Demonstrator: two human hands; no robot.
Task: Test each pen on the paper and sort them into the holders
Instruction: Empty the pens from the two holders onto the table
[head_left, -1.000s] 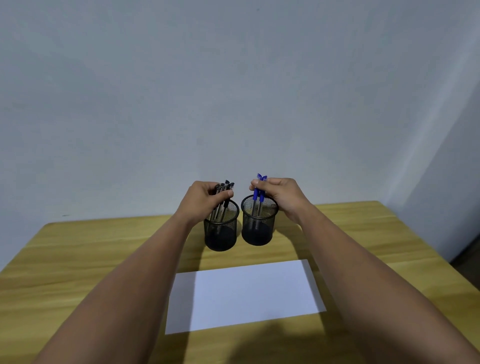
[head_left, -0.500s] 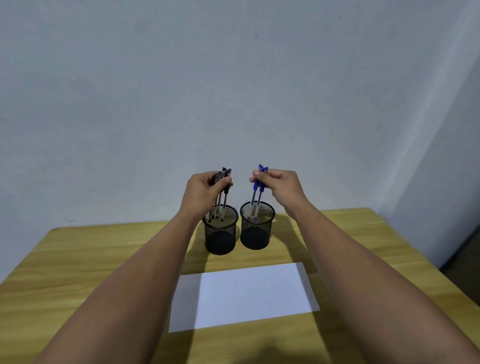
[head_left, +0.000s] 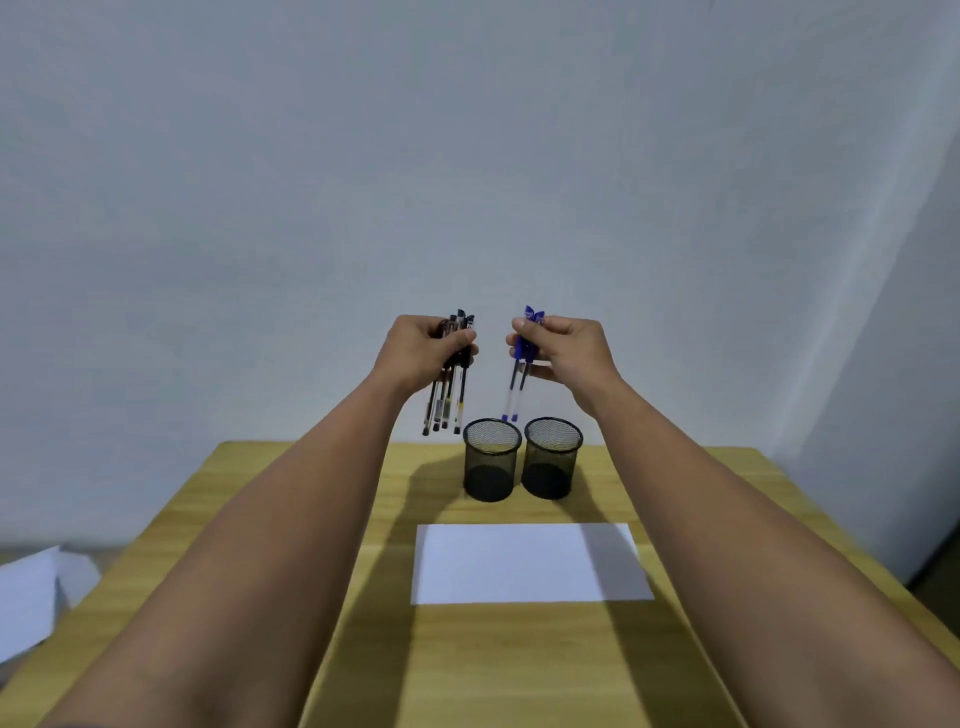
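Gripping a bundle of black pens (head_left: 448, 387) in the left hand (head_left: 422, 353) and a pair of blue pens (head_left: 519, 374) in the right hand (head_left: 566, 353), the person holds both sets in the air above the two mesh holders (head_left: 522, 457). The left fingers are curled round the black bundle near its caps; the right thumb and fingers pinch the blue pair near theirs. Both sets hang tips down, the black ones above and left of the holders, the blue ones just over the gap between them.

Judging by this, the task is at its start: both holders look empty, the sheet of paper (head_left: 530, 564) in front of the holders shows no marks that I can make out, and no pen has been tested. Every pen seems left to try and sort.

The holders are round cups of black wire mesh, see-through at the walls and dark at the base, standing side by side and nearly touching. The pens are slim, with clear barrels and coloured caps and tips. The paper is plain white, flat and rectangular. It all sits on a wooden table (head_left: 291, 519) with a light yellow grain, beyond the holders a bare pale wall.
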